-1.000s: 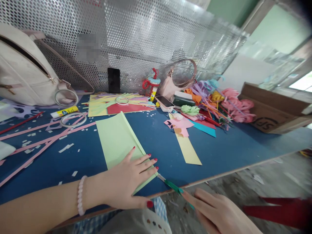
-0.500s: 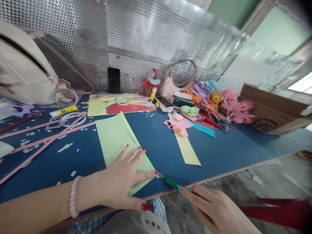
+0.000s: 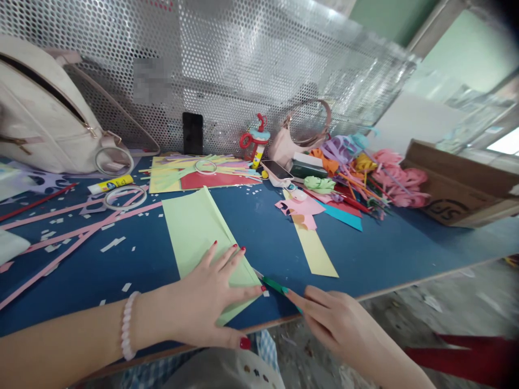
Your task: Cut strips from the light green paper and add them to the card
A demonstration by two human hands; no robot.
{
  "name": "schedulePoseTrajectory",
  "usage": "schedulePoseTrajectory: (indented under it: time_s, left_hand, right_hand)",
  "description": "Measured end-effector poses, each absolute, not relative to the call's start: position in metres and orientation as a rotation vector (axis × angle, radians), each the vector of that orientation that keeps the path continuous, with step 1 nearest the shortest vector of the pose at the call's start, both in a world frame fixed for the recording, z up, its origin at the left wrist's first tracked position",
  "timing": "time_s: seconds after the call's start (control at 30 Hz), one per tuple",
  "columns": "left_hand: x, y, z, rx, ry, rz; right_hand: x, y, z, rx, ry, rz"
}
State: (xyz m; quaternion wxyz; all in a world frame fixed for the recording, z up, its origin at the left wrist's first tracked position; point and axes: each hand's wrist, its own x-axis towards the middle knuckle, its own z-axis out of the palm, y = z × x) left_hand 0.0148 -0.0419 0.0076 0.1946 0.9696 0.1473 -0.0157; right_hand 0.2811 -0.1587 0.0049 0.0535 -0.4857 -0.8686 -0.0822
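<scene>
A light green sheet of paper (image 3: 190, 227) lies on the blue table, with a narrow folded strip along its right edge. My left hand (image 3: 211, 294) rests on the paper's lower part, fingers spread flat. In my right hand (image 3: 330, 319) is a green-handled utility knife (image 3: 278, 286), index finger stretched along its handle. The thin blade meets the folded right edge of the paper, just beyond my left index fingertip. A small white scrap (image 3: 266, 294) lies beside that fingertip.
Pink paper strips (image 3: 81, 237), a glue stick (image 3: 111, 185) and tape rolls (image 3: 125, 199) lie left. Coloured strips (image 3: 170, 167) and a leaning phone (image 3: 192, 133) are behind. To the right are a yellow strip (image 3: 318, 254), paper flowers (image 3: 399, 178) and a cardboard box (image 3: 458, 186).
My right hand has moved left and slightly up with the utility knife, bringing the blade from the paper's lower corner up along its right edge. My left hand stays on the sheet.
</scene>
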Motion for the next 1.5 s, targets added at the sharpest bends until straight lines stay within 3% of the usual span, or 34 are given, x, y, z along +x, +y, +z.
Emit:
schedulePoseTrajectory:
  time_s: [1.5]
  left_hand:
    - [0.012, -0.041, 0.001, 2.65, 0.4, 0.061]
  right_hand:
    - [0.26, -0.062, 0.0, -1.477, -2.668, -0.254]
